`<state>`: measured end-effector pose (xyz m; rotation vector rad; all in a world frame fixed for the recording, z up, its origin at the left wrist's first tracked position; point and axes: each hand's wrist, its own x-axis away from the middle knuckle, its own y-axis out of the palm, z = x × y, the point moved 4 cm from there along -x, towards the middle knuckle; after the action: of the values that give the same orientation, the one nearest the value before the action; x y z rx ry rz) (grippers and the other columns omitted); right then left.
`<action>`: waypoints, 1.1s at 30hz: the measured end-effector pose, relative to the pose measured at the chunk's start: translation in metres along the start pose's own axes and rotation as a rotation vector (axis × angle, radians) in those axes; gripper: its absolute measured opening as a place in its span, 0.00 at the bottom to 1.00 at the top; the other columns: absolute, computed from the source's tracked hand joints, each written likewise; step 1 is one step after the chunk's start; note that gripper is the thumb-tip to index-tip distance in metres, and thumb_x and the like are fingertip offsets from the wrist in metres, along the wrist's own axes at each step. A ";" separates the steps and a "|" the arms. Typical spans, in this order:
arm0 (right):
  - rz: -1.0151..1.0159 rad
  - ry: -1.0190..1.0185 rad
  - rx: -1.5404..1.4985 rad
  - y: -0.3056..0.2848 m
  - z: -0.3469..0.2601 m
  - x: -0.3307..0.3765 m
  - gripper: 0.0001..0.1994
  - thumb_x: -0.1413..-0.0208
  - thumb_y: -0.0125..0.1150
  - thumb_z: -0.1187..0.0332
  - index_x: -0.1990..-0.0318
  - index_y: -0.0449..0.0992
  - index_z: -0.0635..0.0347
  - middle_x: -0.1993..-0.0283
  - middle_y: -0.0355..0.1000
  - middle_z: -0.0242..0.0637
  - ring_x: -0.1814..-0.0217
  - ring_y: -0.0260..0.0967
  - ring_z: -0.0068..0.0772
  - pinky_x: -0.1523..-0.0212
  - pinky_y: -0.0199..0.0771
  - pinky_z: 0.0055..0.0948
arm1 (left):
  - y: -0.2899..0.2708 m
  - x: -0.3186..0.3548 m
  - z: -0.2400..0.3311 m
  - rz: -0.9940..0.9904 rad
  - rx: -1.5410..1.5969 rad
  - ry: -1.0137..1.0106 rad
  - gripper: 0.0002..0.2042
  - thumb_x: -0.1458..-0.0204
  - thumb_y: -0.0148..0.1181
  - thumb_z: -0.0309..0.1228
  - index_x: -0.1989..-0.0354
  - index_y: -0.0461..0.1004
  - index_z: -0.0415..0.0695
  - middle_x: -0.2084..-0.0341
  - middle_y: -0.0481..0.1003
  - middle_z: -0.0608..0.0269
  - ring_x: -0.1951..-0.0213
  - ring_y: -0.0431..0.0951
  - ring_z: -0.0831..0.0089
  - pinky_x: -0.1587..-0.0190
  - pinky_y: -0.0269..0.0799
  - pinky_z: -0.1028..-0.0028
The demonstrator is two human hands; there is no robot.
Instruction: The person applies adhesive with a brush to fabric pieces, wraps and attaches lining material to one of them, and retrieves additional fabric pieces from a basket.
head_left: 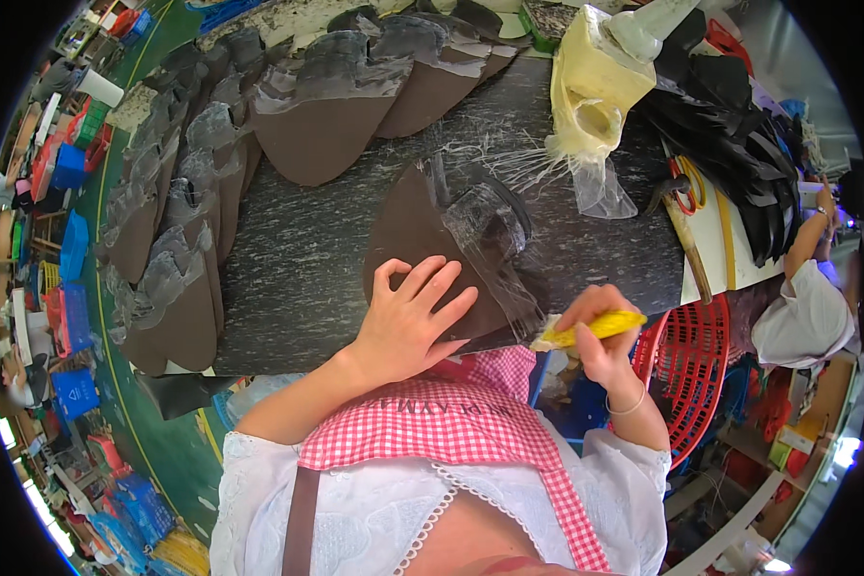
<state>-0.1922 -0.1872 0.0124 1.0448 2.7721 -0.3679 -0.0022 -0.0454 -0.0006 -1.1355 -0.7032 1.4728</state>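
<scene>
A dark brown, leather-like cut piece (418,226) lies on the black worktop, with a glossy, wet-looking smear along its right edge. My left hand (411,317) rests flat on its lower part, fingers spread. In my right hand (600,336) is a yellow-handled brush (616,324), gripped between thumb and fingers. The pale brush tip is at the piece's lower right corner, by the table's front edge; whether it touches cannot be told. Beyond the piece stands a cream-yellow container (600,82) with a round opening, and sticky strands stretch from it across the worktop.
Overlapping brown pieces with smeared edges (326,130) line the worktop's back and left side (168,317). Black sheets (739,144), coloured rings (689,182) and a stick (693,250) lie at right. A red basket (691,374) stands below the edge. Another person (806,317) is at far right.
</scene>
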 end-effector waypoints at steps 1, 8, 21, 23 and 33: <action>0.057 -0.032 -0.074 -0.001 -0.006 0.000 0.07 0.57 0.61 0.77 0.70 0.70 0.62 0.74 0.73 0.38 0.75 0.71 0.28 0.71 0.71 0.25 | -0.001 0.000 0.000 -0.001 0.000 0.000 0.28 0.65 0.69 0.40 0.50 0.71 0.49 0.46 0.65 0.54 0.44 0.64 0.58 0.48 0.55 0.54; 0.011 0.071 0.014 0.000 0.006 -0.040 0.04 0.51 0.61 0.77 0.67 0.73 0.63 0.72 0.73 0.35 0.73 0.68 0.17 0.72 0.66 0.20 | -0.008 -0.005 -0.001 0.008 0.013 0.037 0.26 0.63 0.69 0.40 0.52 0.72 0.48 0.48 0.67 0.53 0.46 0.66 0.57 0.49 0.58 0.54; -0.212 0.117 0.146 0.091 0.015 -0.179 0.11 0.43 0.61 0.65 0.64 0.75 0.68 0.77 0.73 0.35 0.86 0.66 0.17 0.84 0.64 0.19 | -0.008 -0.004 0.000 0.040 0.035 0.062 0.26 0.62 0.68 0.41 0.52 0.72 0.47 0.50 0.69 0.53 0.47 0.68 0.56 0.50 0.62 0.56; -0.199 0.032 0.156 0.094 0.014 -0.193 0.11 0.43 0.61 0.66 0.65 0.75 0.68 0.77 0.73 0.35 0.85 0.66 0.17 0.83 0.65 0.19 | -0.008 -0.005 0.000 0.030 0.012 0.067 0.26 0.62 0.68 0.41 0.52 0.72 0.47 0.50 0.69 0.52 0.47 0.68 0.56 0.50 0.63 0.55; -0.019 -0.399 0.777 0.032 -0.013 -0.158 0.10 0.56 0.64 0.70 0.67 0.71 0.60 0.68 0.72 0.43 0.68 0.73 0.42 0.66 0.72 0.33 | -0.007 0.000 -0.001 0.027 0.053 0.033 0.31 0.76 0.72 0.33 0.57 0.71 0.39 0.49 0.69 0.49 0.46 0.70 0.56 0.45 0.62 0.54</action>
<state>-0.0536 -0.2593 0.0560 0.9172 2.2851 -1.5441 0.0020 -0.0440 0.0054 -1.1303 -0.6252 1.4833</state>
